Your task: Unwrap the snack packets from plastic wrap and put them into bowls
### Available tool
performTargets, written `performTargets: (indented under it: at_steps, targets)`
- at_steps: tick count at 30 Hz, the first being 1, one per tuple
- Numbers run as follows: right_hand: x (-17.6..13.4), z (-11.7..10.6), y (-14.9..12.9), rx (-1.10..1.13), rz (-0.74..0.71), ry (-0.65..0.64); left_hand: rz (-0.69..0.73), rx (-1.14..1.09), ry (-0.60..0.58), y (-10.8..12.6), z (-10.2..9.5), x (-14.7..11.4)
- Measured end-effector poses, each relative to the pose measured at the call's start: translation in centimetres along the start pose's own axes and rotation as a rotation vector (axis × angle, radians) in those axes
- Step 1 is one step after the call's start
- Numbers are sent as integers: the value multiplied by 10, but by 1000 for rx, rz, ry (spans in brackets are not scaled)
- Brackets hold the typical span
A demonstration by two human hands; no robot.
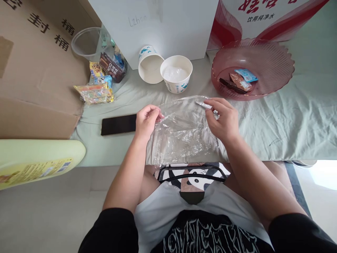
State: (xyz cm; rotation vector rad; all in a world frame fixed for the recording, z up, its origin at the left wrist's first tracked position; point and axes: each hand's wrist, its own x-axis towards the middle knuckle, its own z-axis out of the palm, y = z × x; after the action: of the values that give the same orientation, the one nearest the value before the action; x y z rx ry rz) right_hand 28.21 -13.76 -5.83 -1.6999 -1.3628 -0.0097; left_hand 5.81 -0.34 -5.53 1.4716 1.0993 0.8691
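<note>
A clear, crinkled plastic bag point(181, 140) is spread over the cloth in front of me, its lower part reaching the front edge. My left hand point(147, 121) is closed, pinching the bag's upper left corner. Between the thumb and fingers of my right hand point(222, 117) is a thin, silvery pointed strip point(202, 104), whose kind I cannot make out. It lies at the bag's upper right edge. Just left of my left hand, a dark phone point(118, 124) rests flat. Beyond the bag, an upright paper cup point(177, 84) contains whitish, shiny plastic.
Another paper cup point(147, 63) lies tipped against a white box point(158, 28). The pink ribbed bowl point(273, 59) at right holds several small packets. Snack packets point(96, 93) and a clear tub point(85, 42) sit by the cardboard box point(39, 88). A yellow-green bottle point(39, 154) juts in from the left.
</note>
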Motion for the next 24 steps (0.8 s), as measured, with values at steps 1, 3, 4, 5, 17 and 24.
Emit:
performTargets:
  at_steps: [1,3,4,5,17,24]
  targets:
    - [1,-2,-2,10,2,34,4,4,6,-1,0,0]
    - [3,-6,-5,15,8,90,13,21,24,-3,-1,2]
    - [4,-9,-5,9,14,111,19,37,37,-4,-1,2]
    - [4,-11,-5,-1,22,130,27,55,51,-5,-2,3]
    - [0,-14,12,37,27,71,66,85,187,-8,-3,8]
    - [0,-10,-2,15,-110,150,240,249,313,-24,-8,13]
